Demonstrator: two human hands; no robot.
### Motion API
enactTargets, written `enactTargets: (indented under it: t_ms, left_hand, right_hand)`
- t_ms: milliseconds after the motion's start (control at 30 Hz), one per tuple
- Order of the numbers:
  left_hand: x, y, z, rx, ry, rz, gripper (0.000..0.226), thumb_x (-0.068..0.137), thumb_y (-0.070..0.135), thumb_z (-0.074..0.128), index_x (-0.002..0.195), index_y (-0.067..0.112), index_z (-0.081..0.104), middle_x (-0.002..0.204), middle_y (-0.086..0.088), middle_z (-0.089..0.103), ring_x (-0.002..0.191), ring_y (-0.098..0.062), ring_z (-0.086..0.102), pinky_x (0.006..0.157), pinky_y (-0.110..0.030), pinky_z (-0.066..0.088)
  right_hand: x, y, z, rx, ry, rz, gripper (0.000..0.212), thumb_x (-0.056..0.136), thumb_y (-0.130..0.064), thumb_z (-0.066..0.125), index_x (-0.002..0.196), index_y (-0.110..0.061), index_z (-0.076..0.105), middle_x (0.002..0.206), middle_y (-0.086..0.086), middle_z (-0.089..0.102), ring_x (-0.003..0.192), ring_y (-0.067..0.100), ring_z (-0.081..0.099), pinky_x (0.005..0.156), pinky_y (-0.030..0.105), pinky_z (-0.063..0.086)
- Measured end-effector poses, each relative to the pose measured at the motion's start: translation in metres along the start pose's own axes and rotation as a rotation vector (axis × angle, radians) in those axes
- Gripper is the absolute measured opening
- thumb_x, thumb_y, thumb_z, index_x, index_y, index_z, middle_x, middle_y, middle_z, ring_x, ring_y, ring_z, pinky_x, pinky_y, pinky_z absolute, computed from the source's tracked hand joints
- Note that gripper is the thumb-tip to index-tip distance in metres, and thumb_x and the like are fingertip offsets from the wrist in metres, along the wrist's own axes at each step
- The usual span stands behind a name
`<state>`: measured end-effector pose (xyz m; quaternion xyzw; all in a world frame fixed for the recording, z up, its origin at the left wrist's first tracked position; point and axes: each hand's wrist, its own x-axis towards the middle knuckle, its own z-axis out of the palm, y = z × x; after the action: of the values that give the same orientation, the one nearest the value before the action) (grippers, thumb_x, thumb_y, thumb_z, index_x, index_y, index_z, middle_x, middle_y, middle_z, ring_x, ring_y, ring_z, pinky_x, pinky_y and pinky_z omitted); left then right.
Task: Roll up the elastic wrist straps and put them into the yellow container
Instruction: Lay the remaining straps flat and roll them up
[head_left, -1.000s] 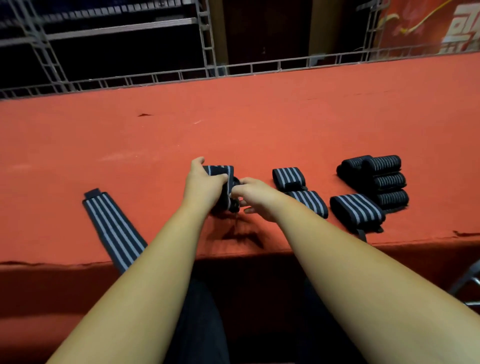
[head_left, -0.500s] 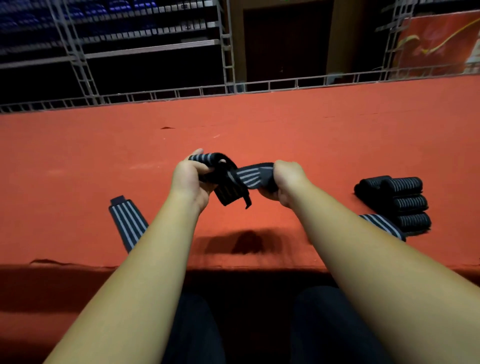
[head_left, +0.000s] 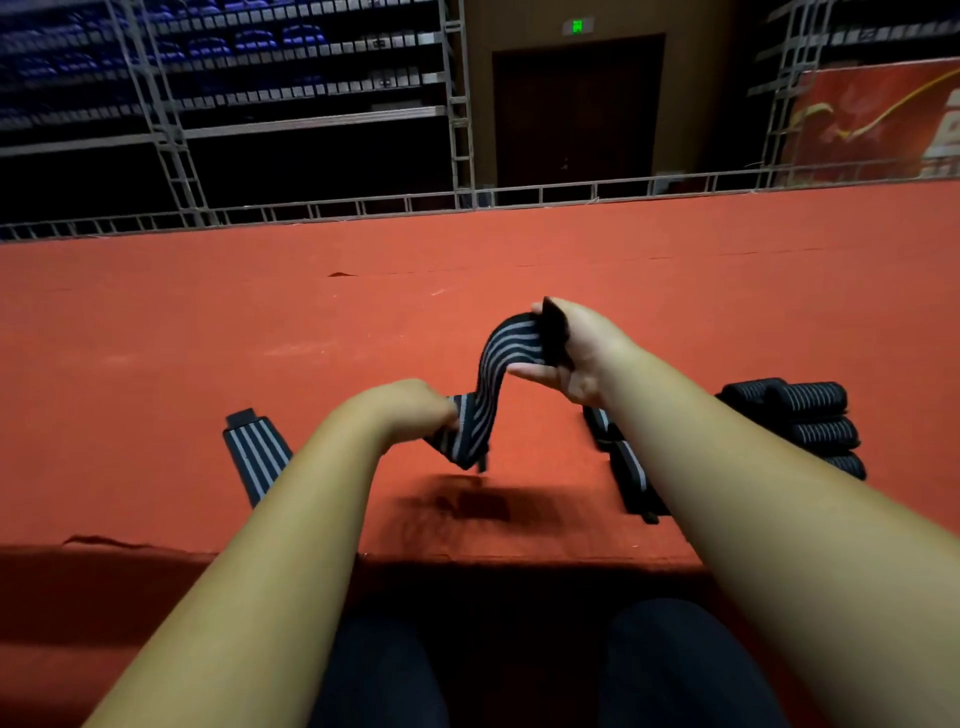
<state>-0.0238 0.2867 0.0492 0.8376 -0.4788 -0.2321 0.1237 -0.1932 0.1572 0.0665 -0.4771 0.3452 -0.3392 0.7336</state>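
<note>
A black elastic wrist strap with grey stripes (head_left: 488, 387) hangs in a wave above the red carpeted surface (head_left: 208, 338). My left hand (head_left: 410, 408) grips its lower end. My right hand (head_left: 582, 348) holds its upper, plain black end higher and to the right. Another strap (head_left: 257, 452) lies flat at the left, partly under my left forearm. Two more straps (head_left: 626, 462) lie behind my right forearm. Several rolled straps (head_left: 800, 421) are stacked at the right. No yellow container is in view.
The red surface ends in a front edge (head_left: 467, 558) just before my knees. A metal truss rail (head_left: 363, 205) runs along its far side, with dark seating tiers and a door behind.
The strap was bunched between my hands on the surface. Both hands lifted it; my right hand then pulled its end up and right, unfolding it, while my left hand dropped lower.
</note>
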Motion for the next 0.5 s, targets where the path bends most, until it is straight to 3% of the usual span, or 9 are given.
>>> enactTargets:
  t_ms: [67, 133, 200, 267, 367, 500]
  left_hand:
    - [-0.009, 0.021, -0.01, 0.003, 0.107, -0.017, 0.039, 0.106, 0.037, 0.059, 0.125, 0.003, 0.065, 0.124, -0.013, 0.061, 0.104, -0.032, 0.053, 0.08, -0.035, 0.04]
    - [-0.006, 0.032, -0.02, -0.09, 0.237, 0.041, 0.06, 0.102, 0.046, 0.065, 0.145, 0.005, 0.055, 0.143, -0.013, 0.059, 0.122, -0.035, 0.057, 0.094, -0.036, 0.044]
    - [0.0, 0.037, -0.024, -0.28, 0.298, 0.241, 0.078, 0.097, 0.046, 0.074, 0.162, 0.017, 0.041, 0.163, -0.007, 0.049, 0.142, -0.028, 0.053, 0.107, -0.038, 0.045]
    - [0.005, 0.042, -0.024, -0.34, 0.283, 0.424, 0.087, 0.095, 0.04, 0.08, 0.167, 0.027, 0.033, 0.167, 0.002, 0.045, 0.143, -0.019, 0.054, 0.11, -0.036, 0.046]
    - [0.013, 0.05, -0.024, -0.267, 0.345, 0.49, 0.081, 0.091, 0.037, 0.086, 0.16, 0.027, 0.046, 0.142, 0.002, 0.061, 0.119, -0.017, 0.066, 0.093, -0.031, 0.052]
    - [0.021, 0.056, -0.031, -0.215, 0.47, 0.434, 0.033, 0.083, 0.037, 0.091, 0.105, 0.018, 0.076, 0.093, -0.004, 0.076, 0.087, -0.023, 0.071, 0.075, -0.04, 0.054]
  right_hand:
    - [0.0, 0.0, 0.004, 0.005, -0.017, -0.003, 0.026, 0.108, -0.031, 0.06, 0.102, -0.007, 0.068, 0.075, 0.012, 0.077, 0.067, 0.024, 0.078, 0.057, 0.036, 0.067]
    - [-0.001, -0.002, 0.006, 0.013, -0.039, -0.003, 0.027, 0.109, -0.033, 0.059, 0.102, -0.008, 0.068, 0.078, 0.014, 0.078, 0.068, 0.025, 0.078, 0.06, 0.037, 0.068]
    - [-0.003, -0.004, 0.008, -0.003, -0.079, -0.006, 0.033, 0.112, -0.036, 0.055, 0.107, -0.007, 0.07, 0.086, 0.015, 0.079, 0.075, 0.026, 0.079, 0.066, 0.038, 0.069]
    - [-0.005, -0.005, 0.01, -0.017, -0.109, -0.022, 0.04, 0.114, -0.039, 0.049, 0.112, -0.005, 0.072, 0.1, 0.015, 0.08, 0.078, 0.024, 0.081, 0.066, 0.038, 0.069]
    - [-0.01, -0.009, 0.014, 0.014, -0.141, 0.01, 0.056, 0.114, -0.048, 0.045, 0.119, -0.001, 0.075, 0.107, 0.018, 0.081, 0.079, 0.028, 0.082, 0.061, 0.04, 0.068]
    - [-0.013, -0.013, 0.014, 0.057, -0.146, 0.081, 0.066, 0.11, -0.053, 0.049, 0.127, 0.008, 0.067, 0.093, 0.022, 0.079, 0.079, 0.035, 0.081, 0.061, 0.042, 0.068]
